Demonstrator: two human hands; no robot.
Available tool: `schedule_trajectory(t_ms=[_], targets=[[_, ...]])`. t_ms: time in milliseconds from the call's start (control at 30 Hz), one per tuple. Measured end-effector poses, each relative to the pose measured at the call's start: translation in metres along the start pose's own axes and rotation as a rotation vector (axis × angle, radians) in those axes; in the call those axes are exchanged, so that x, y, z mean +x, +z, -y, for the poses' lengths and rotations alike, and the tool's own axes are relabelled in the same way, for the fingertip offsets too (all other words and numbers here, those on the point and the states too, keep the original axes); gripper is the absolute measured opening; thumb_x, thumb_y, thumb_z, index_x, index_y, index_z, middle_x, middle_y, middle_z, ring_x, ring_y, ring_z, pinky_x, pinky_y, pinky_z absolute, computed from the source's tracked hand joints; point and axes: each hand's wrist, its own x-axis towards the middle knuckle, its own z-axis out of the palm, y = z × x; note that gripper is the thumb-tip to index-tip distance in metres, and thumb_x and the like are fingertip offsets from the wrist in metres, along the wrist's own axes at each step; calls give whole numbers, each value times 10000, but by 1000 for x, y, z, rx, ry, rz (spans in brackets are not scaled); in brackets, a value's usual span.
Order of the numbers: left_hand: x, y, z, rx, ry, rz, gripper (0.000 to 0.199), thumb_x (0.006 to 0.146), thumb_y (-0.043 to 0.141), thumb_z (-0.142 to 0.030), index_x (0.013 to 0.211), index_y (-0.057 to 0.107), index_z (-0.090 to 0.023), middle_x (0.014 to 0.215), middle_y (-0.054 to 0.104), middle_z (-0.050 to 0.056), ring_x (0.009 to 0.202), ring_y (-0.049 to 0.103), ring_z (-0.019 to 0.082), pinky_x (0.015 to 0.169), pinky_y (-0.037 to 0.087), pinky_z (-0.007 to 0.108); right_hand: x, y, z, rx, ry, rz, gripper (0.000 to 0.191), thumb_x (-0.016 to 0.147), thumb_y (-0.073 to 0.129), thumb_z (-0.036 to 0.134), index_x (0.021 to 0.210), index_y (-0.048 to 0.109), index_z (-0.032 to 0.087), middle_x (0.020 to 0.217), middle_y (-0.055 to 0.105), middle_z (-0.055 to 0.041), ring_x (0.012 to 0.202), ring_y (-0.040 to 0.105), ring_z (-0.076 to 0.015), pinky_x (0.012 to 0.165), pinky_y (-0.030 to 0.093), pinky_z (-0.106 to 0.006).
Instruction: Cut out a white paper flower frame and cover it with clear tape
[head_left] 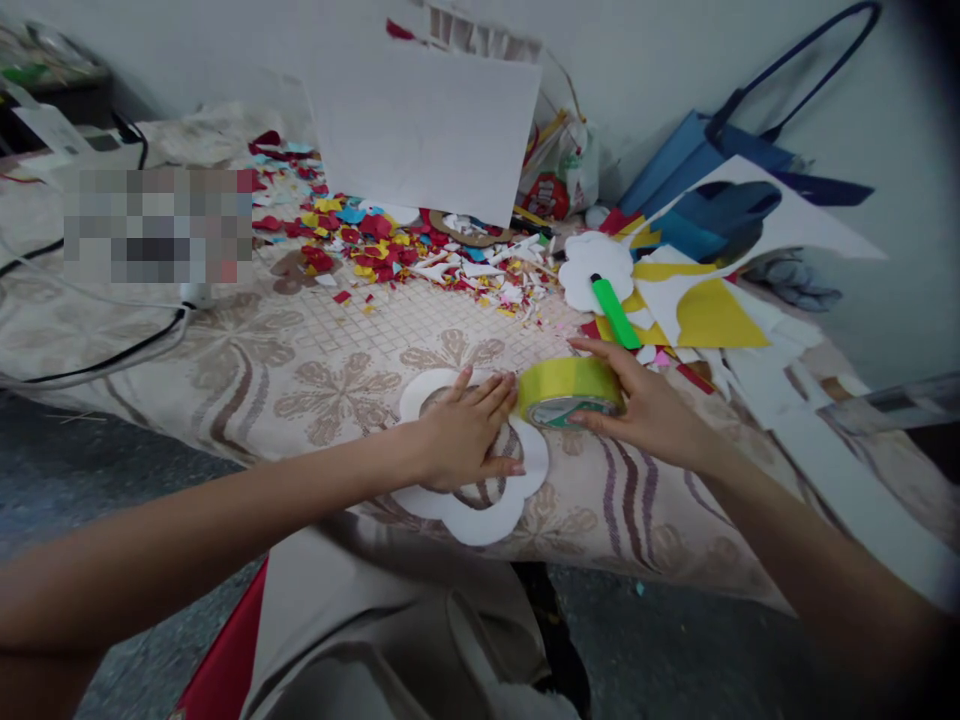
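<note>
My left hand (469, 430) lies flat, fingers spread, across a white flower-shaped paper ring (487, 522) near the table's front edge. Through the ring's open middle the patterned cloth shows. Just right of it, my right hand (649, 405) grips a roll of yellow tape (574, 385), thumb low and fingers over the far side. The roll stands close to the left fingertips, its core facing me. Beyond the right hand lie a green cutter or marker (615, 312) with a dark end and a white flower-shaped paper piece (598, 270).
Coloured paper scraps (375, 235) cover the back of the patterned tablecloth (337, 400). A white sheet (424, 135) stands upright behind them. Yellow paper (712, 310) and white offcuts lie right, near a blue bag (667, 160). Cables (142, 345) run along the left.
</note>
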Motion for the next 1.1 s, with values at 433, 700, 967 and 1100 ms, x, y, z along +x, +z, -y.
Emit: schedule_trajectory(t_ms=[433, 700, 967, 1100], targets=[[-2, 7, 11, -51, 41, -8, 846, 878, 235, -659, 1474, 169, -62, 1548, 81, 196, 1440, 84, 299, 1111, -53, 587, -8, -14, -33, -217, -7, 57, 483, 791, 520, 324, 1244, 442, 178, 1194, 597, -163, 1014, 608, -317, 802, 477, -452], [9, -44, 15, -233, -28, 42, 700, 910, 433, -407, 1461, 173, -63, 1485, 324, 218, 1347, 369, 272, 1096, 243, 476, 15, -27, -8, -210, -56, 251, 426, 830, 535, 377, 1202, 470, 180, 1170, 596, -135, 982, 611, -269, 798, 474, -379], [44, -61, -12, -316, -55, -217, 441, 781, 622, -378, 1133, 573, -117, 1000, 683, 115, 803, 643, 214, 682, 462, 303, 15, -41, -5, 24, -122, 245, 538, 797, 595, 470, 1224, 463, 171, 1207, 567, -135, 1087, 555, -259, 860, 464, -370], [49, -58, -13, -358, -100, -226, 340, 784, 611, -356, 1029, 596, -120, 850, 680, 84, 708, 615, 187, 638, 437, 287, -12, -39, -35, 46, 185, -53, 358, 878, 453, 485, 1068, 533, 193, 1043, 634, -98, 893, 612, -212, 735, 490, -330]])
